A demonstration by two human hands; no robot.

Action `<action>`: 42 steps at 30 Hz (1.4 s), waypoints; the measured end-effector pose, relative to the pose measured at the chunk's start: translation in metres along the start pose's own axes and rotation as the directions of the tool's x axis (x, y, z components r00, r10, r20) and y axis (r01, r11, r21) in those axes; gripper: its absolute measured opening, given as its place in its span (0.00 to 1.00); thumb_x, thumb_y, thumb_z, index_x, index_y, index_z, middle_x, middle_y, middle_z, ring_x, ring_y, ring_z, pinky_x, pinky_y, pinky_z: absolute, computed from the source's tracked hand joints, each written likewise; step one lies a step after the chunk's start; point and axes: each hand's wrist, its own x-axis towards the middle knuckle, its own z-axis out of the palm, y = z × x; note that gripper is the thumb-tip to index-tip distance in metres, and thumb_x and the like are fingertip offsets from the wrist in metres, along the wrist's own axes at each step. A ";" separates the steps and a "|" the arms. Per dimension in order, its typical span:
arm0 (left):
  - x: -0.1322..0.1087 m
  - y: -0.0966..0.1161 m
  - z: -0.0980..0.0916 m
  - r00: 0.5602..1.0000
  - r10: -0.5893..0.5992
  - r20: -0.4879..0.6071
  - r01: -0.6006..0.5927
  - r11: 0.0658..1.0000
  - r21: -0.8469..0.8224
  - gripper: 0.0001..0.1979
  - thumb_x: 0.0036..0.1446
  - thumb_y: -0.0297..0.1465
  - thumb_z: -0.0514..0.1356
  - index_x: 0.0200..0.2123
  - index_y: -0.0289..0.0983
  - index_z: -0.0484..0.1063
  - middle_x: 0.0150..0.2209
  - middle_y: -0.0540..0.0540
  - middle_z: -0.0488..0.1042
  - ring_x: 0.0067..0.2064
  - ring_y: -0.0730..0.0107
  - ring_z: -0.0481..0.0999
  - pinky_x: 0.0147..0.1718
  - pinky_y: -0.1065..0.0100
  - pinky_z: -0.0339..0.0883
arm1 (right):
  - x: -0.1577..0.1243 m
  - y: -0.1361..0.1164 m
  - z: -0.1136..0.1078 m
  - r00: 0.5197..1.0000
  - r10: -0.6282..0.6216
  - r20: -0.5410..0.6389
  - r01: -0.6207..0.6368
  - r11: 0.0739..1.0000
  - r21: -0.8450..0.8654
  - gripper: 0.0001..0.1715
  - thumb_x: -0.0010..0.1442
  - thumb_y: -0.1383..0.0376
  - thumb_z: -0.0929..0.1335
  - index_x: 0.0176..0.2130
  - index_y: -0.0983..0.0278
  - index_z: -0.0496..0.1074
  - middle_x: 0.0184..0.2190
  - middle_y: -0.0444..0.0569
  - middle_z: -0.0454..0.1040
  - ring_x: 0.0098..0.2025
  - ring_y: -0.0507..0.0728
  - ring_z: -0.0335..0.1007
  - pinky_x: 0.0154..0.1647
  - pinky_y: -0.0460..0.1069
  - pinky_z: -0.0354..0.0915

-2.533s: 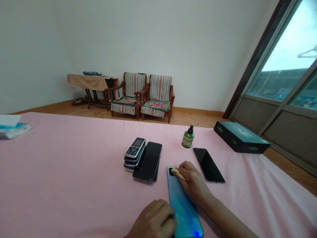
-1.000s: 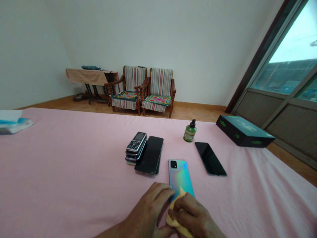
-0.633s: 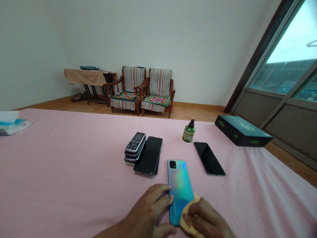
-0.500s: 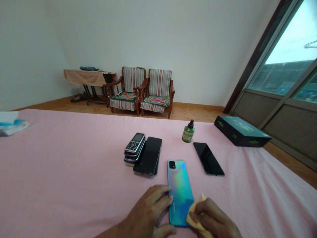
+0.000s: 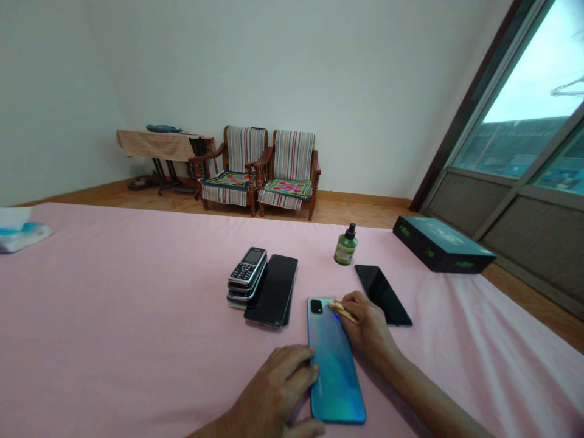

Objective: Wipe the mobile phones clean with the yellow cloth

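Observation:
A blue, shiny smartphone (image 5: 335,377) lies back side up on the pink cloth, its camera at the far left corner. My left hand (image 5: 278,386) holds it in place, curled fingertips on its left edge and thumb by the lower left corner. My right hand (image 5: 367,322) is closed on a folded yellow cloth (image 5: 343,310), pressed to the phone's far right end beside the camera. Left of it lies a black smartphone (image 5: 274,292), which seems to rest on another. Against that stands a stack of phones with a keypad phone (image 5: 249,267) on top.
A green spray bottle (image 5: 345,245) with a black top stands beyond the phone. Another black smartphone (image 5: 383,295) lies by my right wrist. A dark box (image 5: 442,243) sits at the far right edge, a blue and white packet (image 5: 22,234) at far left. Two chairs (image 5: 287,176) stand behind.
My right hand has moved the yellow cloth from the phone's near right corner up to its far end. My left hand stays at the left edge.

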 end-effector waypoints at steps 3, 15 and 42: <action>0.001 0.002 -0.001 1.000 0.000 0.010 0.000 1.000 0.002 0.30 0.42 0.30 0.74 0.50 0.28 0.73 0.53 0.31 0.73 0.54 0.47 0.72 0.52 0.55 0.70 | 0.013 0.006 0.006 0.999 0.016 -0.031 -0.017 0.999 -0.038 0.16 0.62 0.65 0.65 0.25 0.65 0.75 0.26 0.48 0.70 0.27 0.54 0.68 0.29 0.47 0.62; 0.000 0.001 0.002 1.000 -0.001 -0.019 0.001 1.000 0.017 0.31 0.40 0.29 0.75 0.49 0.29 0.74 0.52 0.32 0.73 0.53 0.49 0.72 0.53 0.58 0.69 | -0.014 -0.040 0.006 0.990 -0.110 0.090 0.104 0.993 0.063 0.11 0.59 0.76 0.65 0.32 0.65 0.76 0.35 0.52 0.70 0.39 0.58 0.67 0.39 0.50 0.65; 0.001 0.010 -0.001 0.977 -0.213 -0.029 0.204 0.959 -0.198 0.27 0.39 0.23 0.73 0.43 0.36 0.68 0.45 0.43 0.71 0.48 0.56 0.71 0.50 0.60 0.67 | -0.021 -0.055 -0.002 0.962 -0.153 0.226 0.092 0.961 0.260 0.13 0.62 0.73 0.63 0.36 0.61 0.76 0.39 0.51 0.71 0.41 0.56 0.69 0.42 0.50 0.67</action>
